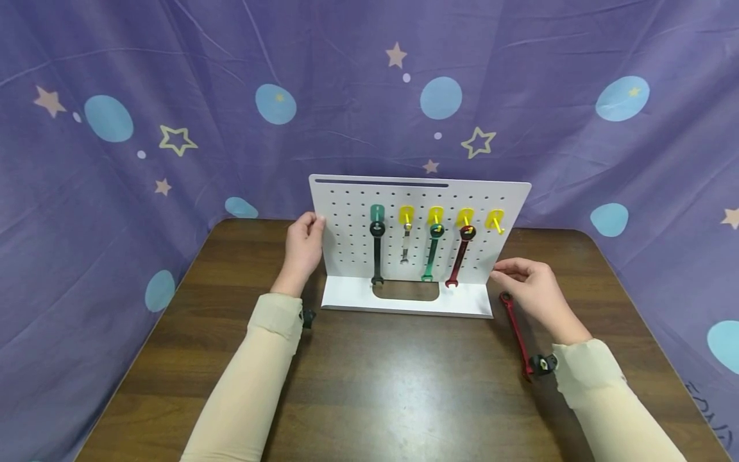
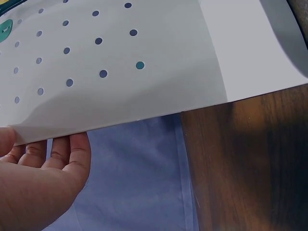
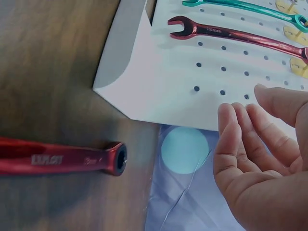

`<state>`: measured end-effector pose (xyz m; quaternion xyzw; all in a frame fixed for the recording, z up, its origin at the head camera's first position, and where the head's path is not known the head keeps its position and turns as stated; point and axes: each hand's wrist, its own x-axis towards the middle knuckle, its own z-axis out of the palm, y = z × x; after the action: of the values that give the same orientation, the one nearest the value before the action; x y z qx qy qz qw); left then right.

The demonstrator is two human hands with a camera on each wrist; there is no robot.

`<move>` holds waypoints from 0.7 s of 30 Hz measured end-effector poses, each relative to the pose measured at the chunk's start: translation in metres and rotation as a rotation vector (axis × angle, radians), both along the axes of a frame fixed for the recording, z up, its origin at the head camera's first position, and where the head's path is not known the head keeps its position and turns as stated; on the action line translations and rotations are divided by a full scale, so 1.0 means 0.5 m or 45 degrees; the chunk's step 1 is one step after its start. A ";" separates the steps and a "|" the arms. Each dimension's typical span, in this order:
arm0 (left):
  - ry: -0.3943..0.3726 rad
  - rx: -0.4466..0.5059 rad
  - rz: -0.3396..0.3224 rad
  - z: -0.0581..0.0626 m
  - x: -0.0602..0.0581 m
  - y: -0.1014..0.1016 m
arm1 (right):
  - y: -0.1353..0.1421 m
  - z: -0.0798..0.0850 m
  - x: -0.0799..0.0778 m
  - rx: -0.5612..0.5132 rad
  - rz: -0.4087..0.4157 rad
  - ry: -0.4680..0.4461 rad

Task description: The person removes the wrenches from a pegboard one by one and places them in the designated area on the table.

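A white pegboard [image 1: 352, 247] stands upright on the table. My left hand [image 1: 304, 247] grips its left edge, thumb in front and fingers behind, as the left wrist view shows. Close by the lower right edge is my right hand [image 1: 534, 289]; its fingers are loosely bent, with a gap to the thumb [image 3: 279, 103] and nothing held. From hooks on the board hang a black wrench [image 1: 378, 256], a small silver wrench [image 1: 405, 246], a green wrench [image 1: 432, 253] and a dark red wrench [image 1: 458, 258]. Another red wrench [image 1: 518, 333] lies on the table beside my right wrist.
The rightmost yellow hook [image 1: 494, 221] carries no wrench. Brown wood makes up the table [image 1: 375, 385]. A purple curtain [image 1: 346, 96] with stars and blue circles hangs behind and around it.
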<state>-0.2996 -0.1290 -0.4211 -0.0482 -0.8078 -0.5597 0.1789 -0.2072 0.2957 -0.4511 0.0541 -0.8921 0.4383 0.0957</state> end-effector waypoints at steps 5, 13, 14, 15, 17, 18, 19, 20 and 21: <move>0.011 -0.010 0.007 -0.002 0.000 -0.003 | -0.017 0.008 -0.008 -0.033 0.036 0.017; 0.006 0.003 0.004 0.002 0.000 -0.001 | -0.034 0.010 -0.011 -0.080 0.071 0.021; 0.006 0.003 0.005 0.003 0.000 -0.001 | -0.037 0.010 -0.012 -0.085 0.072 0.023; 0.006 0.004 0.006 0.003 0.001 -0.001 | -0.038 0.009 -0.014 -0.087 0.077 0.027; 0.005 0.002 0.007 0.004 0.001 -0.001 | -0.041 0.009 -0.018 -0.091 0.088 0.032; 0.004 0.002 0.008 0.004 0.001 -0.001 | -0.042 0.009 -0.019 -0.093 0.093 0.034; 0.004 0.001 0.008 0.004 0.002 -0.001 | -0.044 0.008 -0.021 -0.091 0.097 0.036; 0.004 0.002 0.009 0.004 0.002 -0.001 | -0.046 0.009 -0.023 -0.092 0.101 0.038; 0.003 0.002 0.009 0.004 0.002 -0.001 | -0.048 0.009 -0.025 -0.091 0.107 0.039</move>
<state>-0.2986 -0.1294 -0.4192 -0.0459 -0.8073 -0.5595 0.1818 -0.2196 0.2718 -0.4465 0.0949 -0.8712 0.4727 0.0928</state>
